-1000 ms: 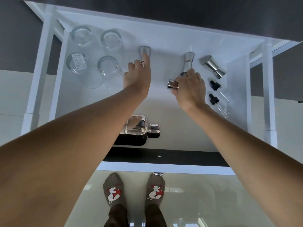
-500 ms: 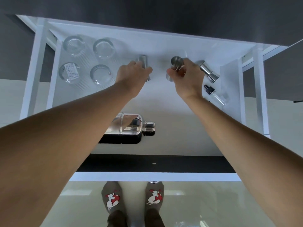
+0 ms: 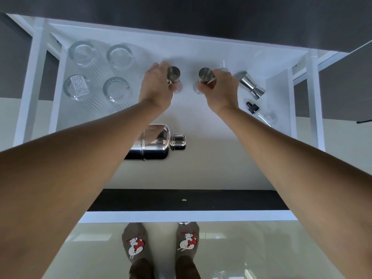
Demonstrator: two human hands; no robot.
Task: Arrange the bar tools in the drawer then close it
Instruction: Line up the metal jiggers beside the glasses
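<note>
An open white drawer [image 3: 201, 174] lies below me. My left hand [image 3: 156, 86] is closed around a steel jigger [image 3: 174, 74] standing upright near the drawer's back. My right hand [image 3: 220, 87] grips a second steel jigger [image 3: 205, 75], also upright, just to the right of the first. A third jigger [image 3: 250, 85] lies on its side further right. A chrome cocktail shaker [image 3: 159, 141] lies on its side in the drawer's middle, between my forearms. A dropper bottle [image 3: 259, 112] with a black cap lies at the right.
Several ribbed glasses [image 3: 115, 88] stand upside down at the back left. The drawer's dark front panel [image 3: 191, 200] and white rim run across near me. A dark countertop [image 3: 201, 21] overhangs the back. My socked feet [image 3: 161, 244] stand on a glossy floor.
Both jiggers have gone from lying or tilted to standing upright side by side, each in one hand. The view has shifted so the drawer sits lower in frame.
</note>
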